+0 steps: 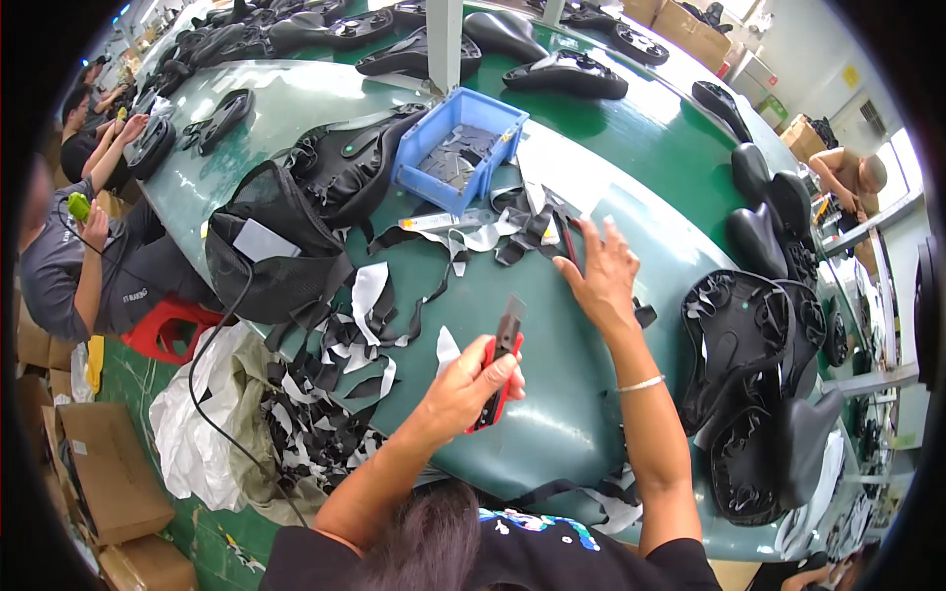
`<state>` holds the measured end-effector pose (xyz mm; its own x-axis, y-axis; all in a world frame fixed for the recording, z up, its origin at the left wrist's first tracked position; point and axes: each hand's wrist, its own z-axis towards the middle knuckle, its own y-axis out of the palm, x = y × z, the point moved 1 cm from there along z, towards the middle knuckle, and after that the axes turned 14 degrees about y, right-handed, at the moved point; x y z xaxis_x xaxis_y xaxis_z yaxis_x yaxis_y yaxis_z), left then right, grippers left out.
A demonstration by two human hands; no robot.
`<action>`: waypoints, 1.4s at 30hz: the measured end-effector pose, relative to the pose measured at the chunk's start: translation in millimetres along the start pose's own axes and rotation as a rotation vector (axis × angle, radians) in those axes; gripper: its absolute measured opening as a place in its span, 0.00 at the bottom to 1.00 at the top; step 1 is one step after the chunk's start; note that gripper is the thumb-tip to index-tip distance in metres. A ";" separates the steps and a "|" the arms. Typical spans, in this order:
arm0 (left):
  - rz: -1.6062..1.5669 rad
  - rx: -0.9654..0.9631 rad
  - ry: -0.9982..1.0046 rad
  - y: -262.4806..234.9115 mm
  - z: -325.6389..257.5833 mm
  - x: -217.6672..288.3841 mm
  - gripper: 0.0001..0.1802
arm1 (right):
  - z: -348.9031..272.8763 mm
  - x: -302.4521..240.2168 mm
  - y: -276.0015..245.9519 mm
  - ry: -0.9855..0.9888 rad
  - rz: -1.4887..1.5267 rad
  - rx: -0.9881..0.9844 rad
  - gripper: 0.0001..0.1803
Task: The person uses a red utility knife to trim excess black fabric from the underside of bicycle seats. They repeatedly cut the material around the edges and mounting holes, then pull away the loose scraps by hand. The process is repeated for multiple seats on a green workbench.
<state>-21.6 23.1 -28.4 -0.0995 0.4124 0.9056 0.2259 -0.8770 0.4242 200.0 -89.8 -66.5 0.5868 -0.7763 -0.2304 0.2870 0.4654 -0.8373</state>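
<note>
My left hand grips a red and black utility knife, its blade extended and pointing up and away from me. Fingers spread, my right hand is over the green table and holds nothing that I can see. Beside its thumb lies a thin dark red and black tool; whether they touch, I cannot tell. Black and white fabric scraps lie beyond the knife, near a clear and yellow tool. A blue bin of dark cut pieces stands at the far middle.
Several black bicycle saddles are stacked at the right, with others along the far side. At the left are a black mesh bag and a scrap heap. A metal post rises behind the bin. Other people work nearby.
</note>
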 end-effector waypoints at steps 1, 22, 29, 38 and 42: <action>0.019 0.003 -0.004 -2.0 0.6 -1.2 0.19 | 3.5 5.0 15.8 -0.020 -0.042 -0.023 0.23; 0.126 -0.048 -0.036 -29.0 -5.8 23.8 0.20 | -74.3 -75.5 -106.5 -0.041 0.507 -0.451 0.13; 0.138 -0.049 -0.043 -27.7 -8.7 26.6 0.21 | -78.2 -79.4 -111.5 -0.031 0.519 -0.483 0.12; 0.098 -0.018 -0.013 -26.5 -10.1 26.2 0.23 | -81.1 -83.3 -116.7 0.251 0.687 -0.828 0.12; 0.058 0.007 0.006 -26.0 -7.8 17.1 0.23 | -88.0 -78.6 -110.7 0.647 1.176 -1.207 0.11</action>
<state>-36.8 51.0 -23.8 -0.0919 0.3591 0.9288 0.2379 -0.8978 0.3706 55.4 -117.7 0.6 -0.3861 -0.4659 -0.7962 -0.8409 0.5327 0.0961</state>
